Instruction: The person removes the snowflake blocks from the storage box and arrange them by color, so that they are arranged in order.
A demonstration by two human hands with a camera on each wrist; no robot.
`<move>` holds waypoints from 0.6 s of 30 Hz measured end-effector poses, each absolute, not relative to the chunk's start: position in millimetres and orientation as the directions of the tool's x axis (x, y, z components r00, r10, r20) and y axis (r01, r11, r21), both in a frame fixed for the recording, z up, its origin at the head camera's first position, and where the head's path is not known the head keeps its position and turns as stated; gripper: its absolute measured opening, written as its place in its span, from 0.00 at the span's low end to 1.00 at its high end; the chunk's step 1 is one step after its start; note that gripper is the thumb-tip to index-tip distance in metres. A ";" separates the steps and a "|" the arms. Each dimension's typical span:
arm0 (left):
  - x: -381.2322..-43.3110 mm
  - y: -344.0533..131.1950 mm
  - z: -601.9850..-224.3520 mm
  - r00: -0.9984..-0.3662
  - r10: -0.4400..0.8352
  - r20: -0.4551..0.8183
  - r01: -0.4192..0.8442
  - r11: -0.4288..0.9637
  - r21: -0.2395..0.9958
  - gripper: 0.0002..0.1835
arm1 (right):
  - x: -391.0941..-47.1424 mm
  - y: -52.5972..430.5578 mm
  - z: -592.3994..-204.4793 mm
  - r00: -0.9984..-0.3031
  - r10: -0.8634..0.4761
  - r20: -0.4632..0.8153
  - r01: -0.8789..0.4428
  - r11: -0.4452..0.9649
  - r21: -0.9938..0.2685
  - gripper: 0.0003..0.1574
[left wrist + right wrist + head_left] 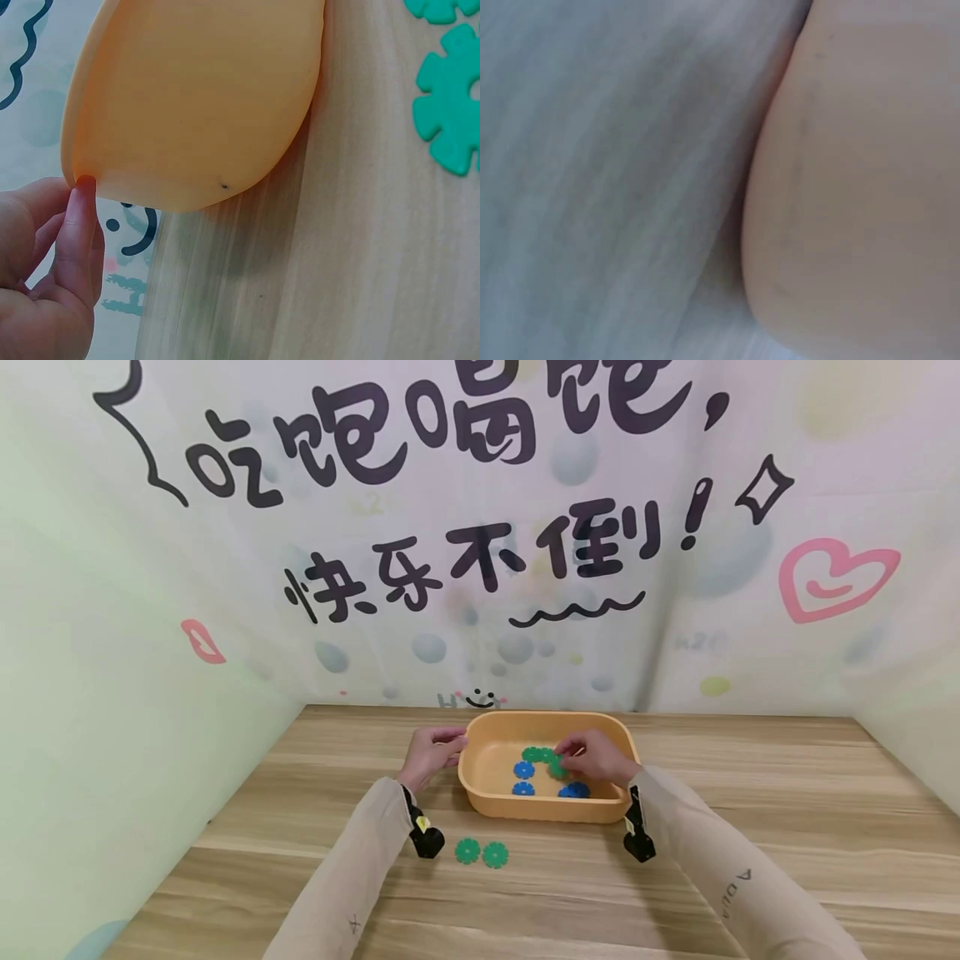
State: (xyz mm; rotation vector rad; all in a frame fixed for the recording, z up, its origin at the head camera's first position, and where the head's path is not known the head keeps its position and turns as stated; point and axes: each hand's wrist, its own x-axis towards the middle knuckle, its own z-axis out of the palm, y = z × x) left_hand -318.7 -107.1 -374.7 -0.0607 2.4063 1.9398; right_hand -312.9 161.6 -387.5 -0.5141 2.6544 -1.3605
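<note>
An orange plastic basin (547, 810) sits on the table with several green and blue notched discs in it. My left hand (433, 754) pinches the basin's left rim between thumb and fingers, which also shows at the rim in the left wrist view. Reaching over the right end, my right hand (600, 756) holds a green disc (557, 768) at its fingertips inside the basin. Beside that disc are other green discs (533, 754). Blue discs (523, 769) lie left of it and nearer the front wall. The right wrist view shows only the basin's outer wall (855, 187), blurred.
Two green discs, a left one (467, 851) and a right one (495, 855), lie side by side on the wooden table (300, 860) in front of the basin. A printed cloth (487, 652) hangs behind the table's far edge.
</note>
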 end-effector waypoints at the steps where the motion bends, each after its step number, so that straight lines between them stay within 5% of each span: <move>1: -318.8 -106.8 -374.9 -0.998 0.000 -0.063 -0.061 0.215 0.975 0.15 | -312.4 161.4 -386.9 -0.939 -0.340 0.056 -0.240 0.529 -0.814 0.10; 9: -319.4 -105.4 -377.1 -0.997 -0.007 -0.074 -0.073 0.210 0.975 0.15 | -307.1 163.9 -383.7 -0.918 -0.362 0.162 -0.305 0.381 -0.873 0.11; 18: -320.4 -105.5 -377.1 -0.997 -0.017 -0.080 -0.082 0.209 0.974 0.14 | -285.4 156.1 -361.1 -0.925 -0.367 0.097 -0.241 0.370 -0.897 0.14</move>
